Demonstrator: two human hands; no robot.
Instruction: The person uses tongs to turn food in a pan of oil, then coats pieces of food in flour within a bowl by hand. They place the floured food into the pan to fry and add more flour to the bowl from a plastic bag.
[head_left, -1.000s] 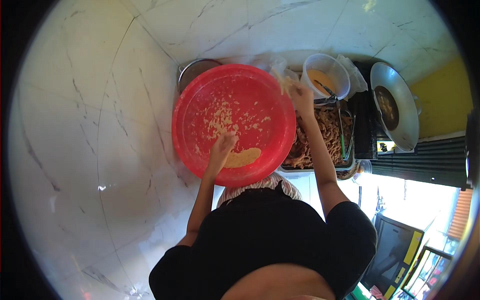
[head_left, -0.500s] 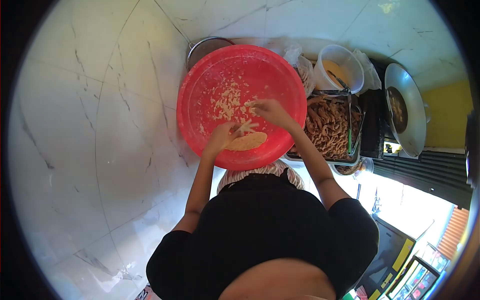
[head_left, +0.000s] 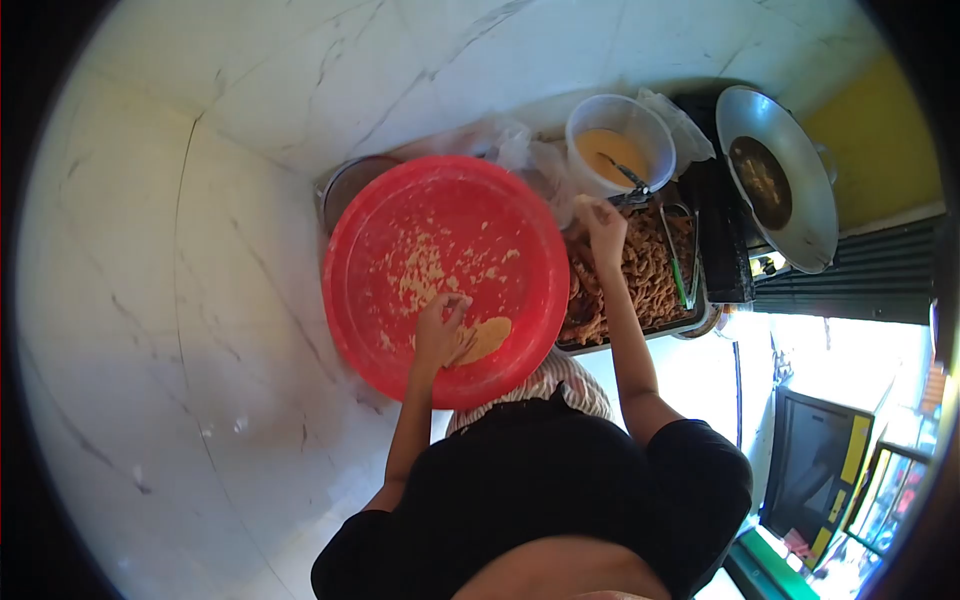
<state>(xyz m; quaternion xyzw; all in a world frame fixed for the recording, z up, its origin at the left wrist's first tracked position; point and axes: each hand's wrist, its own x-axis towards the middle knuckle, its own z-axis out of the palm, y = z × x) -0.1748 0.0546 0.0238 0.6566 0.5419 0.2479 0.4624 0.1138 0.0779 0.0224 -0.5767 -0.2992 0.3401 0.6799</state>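
My left hand [head_left: 438, 330] is inside a red plastic basin [head_left: 347, 330], its pale-dusted fingers bent and the thumb apart from them. Under the thumb side lies a flat, tan, crumb-coated piece [head_left: 490, 338], against the near part of the basin. Loose yellowish crumbs [head_left: 415, 268] are scattered over the basin floor. Beyond the basin's right rim, my right hand [head_left: 605, 232] is raised with its fingers pinched together. Its fingertips look pale, but whether they hold something is hard to make out. Beneath it is a tray of brown fried strips [head_left: 650, 262].
A clear tub of orange-yellow liquid [head_left: 610, 150] with a dark-handled utensil stands behind the tray. Green-handled tongs [head_left: 680, 270] lie over the strips. Farther right, a wide metal wok [head_left: 800, 210] holds dark oil with food. Tiled wall [head_left: 240, 300] closes off the left.
My right hand has left the basin, moving right over the tray. My left hand stays by the flat piece, its fingers now bent. The whole view has shifted and turned.
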